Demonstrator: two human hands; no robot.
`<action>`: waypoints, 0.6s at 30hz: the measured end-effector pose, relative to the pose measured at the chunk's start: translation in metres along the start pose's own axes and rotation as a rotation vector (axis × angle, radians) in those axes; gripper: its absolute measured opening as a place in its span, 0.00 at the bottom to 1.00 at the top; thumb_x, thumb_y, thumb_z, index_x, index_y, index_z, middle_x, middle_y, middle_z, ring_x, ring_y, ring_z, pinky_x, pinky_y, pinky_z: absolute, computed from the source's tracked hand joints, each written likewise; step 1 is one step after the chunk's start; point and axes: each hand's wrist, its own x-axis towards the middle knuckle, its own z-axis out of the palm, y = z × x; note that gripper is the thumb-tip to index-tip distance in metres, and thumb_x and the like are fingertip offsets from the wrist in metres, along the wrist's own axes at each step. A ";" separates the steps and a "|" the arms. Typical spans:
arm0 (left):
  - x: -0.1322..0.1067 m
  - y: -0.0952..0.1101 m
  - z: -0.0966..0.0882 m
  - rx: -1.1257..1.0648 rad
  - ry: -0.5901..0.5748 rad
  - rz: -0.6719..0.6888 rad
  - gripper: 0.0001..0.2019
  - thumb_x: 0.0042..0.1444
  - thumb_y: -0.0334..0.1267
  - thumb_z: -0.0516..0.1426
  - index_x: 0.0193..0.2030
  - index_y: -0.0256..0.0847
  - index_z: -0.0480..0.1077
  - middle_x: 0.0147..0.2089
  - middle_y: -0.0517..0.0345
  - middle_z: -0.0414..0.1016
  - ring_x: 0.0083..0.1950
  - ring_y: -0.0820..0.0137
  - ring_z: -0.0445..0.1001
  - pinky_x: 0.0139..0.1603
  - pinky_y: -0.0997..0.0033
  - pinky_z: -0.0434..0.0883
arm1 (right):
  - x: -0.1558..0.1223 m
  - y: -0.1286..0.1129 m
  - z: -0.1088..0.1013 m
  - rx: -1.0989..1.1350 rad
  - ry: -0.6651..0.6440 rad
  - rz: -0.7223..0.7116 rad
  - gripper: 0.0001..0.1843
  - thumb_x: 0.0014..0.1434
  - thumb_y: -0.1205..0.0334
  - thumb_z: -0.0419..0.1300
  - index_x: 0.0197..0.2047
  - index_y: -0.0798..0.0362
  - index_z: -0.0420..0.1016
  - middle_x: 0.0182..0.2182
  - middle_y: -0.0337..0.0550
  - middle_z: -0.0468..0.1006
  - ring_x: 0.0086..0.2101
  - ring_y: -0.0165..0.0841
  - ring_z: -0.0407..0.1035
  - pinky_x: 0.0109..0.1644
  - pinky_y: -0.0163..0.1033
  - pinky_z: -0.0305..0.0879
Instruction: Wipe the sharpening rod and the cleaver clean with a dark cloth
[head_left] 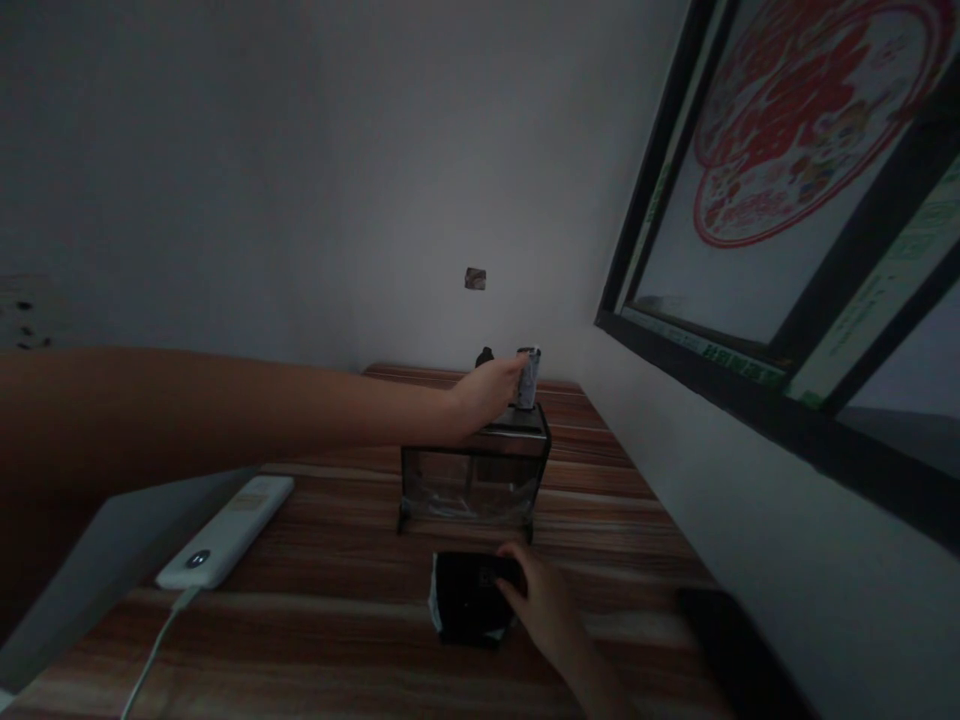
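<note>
My left hand (487, 392) reaches far across the wooden table (315, 560) and is closed on a small grey container (529, 377), held upright above the lid of a small glass tank (472, 480). My right hand (540, 600) rests near the front of the table with its fingers on a flat black packet (469, 595) lying just in front of the tank. The room is dim, so details of the container are hard to make out.
A white power bank (229, 530) with a cable lies at the left, beside a grey laptop lid (97, 560). A black phone (739, 650) lies at the right by the white wall. A dark-framed window (787, 220) with a red paper cutting is at upper right.
</note>
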 end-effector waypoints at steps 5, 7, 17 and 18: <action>0.000 0.001 0.005 -0.036 -0.050 0.003 0.17 0.38 0.19 0.57 0.29 0.46 0.77 0.39 0.55 0.78 0.48 0.58 0.69 0.50 0.60 0.60 | -0.001 -0.004 -0.003 -0.006 0.004 0.005 0.15 0.51 0.69 0.54 0.42 0.49 0.70 0.41 0.42 0.77 0.43 0.38 0.70 0.48 0.39 0.61; 0.000 0.000 0.008 -0.036 -0.078 0.002 0.13 0.41 0.21 0.58 0.28 0.44 0.76 0.36 0.53 0.78 0.42 0.59 0.71 0.43 0.62 0.61 | -0.001 -0.005 -0.004 -0.006 0.001 0.009 0.14 0.50 0.69 0.55 0.42 0.49 0.70 0.40 0.42 0.77 0.43 0.37 0.70 0.47 0.39 0.61; 0.005 -0.004 0.018 -0.072 -0.122 0.016 0.06 0.44 0.25 0.61 0.22 0.39 0.74 0.29 0.50 0.78 0.32 0.61 0.73 0.34 0.66 0.57 | -0.001 -0.002 -0.001 -0.030 -0.003 0.026 0.15 0.51 0.69 0.55 0.44 0.50 0.69 0.42 0.43 0.76 0.44 0.37 0.70 0.49 0.39 0.61; 0.005 -0.006 0.019 -0.083 -0.116 0.022 0.06 0.44 0.25 0.61 0.22 0.39 0.74 0.29 0.51 0.78 0.32 0.62 0.73 0.34 0.66 0.57 | -0.001 -0.002 -0.001 -0.030 -0.008 0.026 0.15 0.51 0.69 0.55 0.44 0.50 0.69 0.42 0.43 0.77 0.44 0.37 0.70 0.48 0.39 0.61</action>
